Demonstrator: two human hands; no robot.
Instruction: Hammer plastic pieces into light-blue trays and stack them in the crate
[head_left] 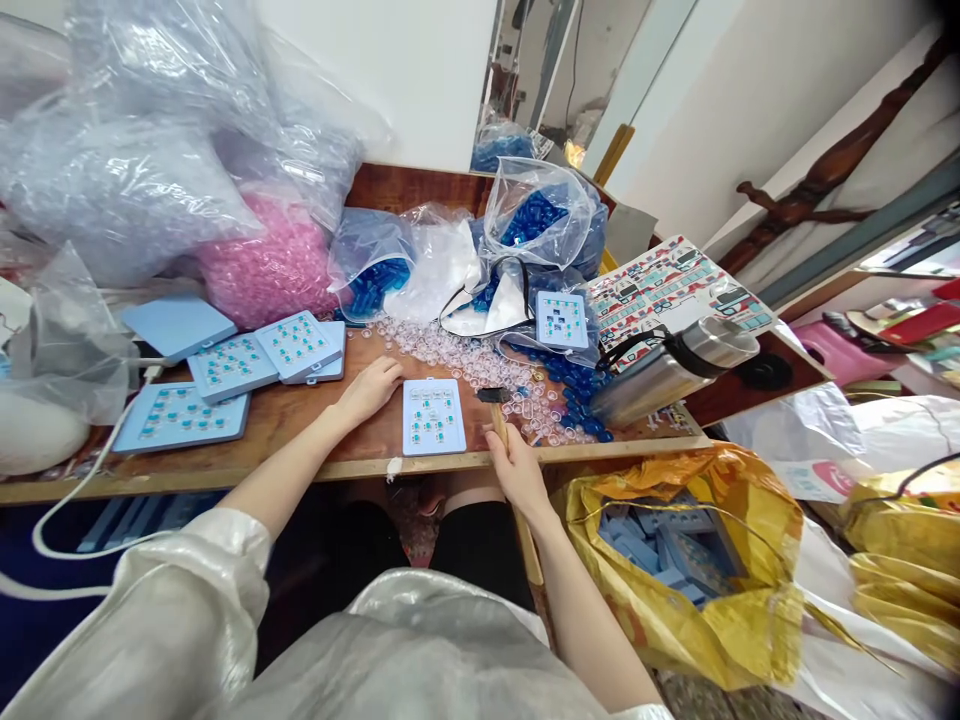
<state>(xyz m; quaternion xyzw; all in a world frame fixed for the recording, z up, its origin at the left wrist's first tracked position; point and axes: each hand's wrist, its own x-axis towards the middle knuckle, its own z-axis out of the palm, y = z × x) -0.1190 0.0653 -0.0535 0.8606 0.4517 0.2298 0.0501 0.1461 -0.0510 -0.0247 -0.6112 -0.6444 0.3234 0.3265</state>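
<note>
Glossy white sleeves (172,620) lie nearest in the head view, ending at bare forearms. Left hand (369,390) rests flat on the wooden bench (289,425), fingers pressed together, just beside a light-blue fixture plate (433,416). Right hand (517,470) grips a wooden-handled hammer (497,415), fingers curled round, its head touching loose clear parts (465,365).

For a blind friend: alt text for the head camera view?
A person's right hand grips a wooden-handled hammer beside a pale blue plate on a wooden table, the left hand beside it. Clear pieces lie scattered behind; a yellow sack of blue plates sits below.
</note>
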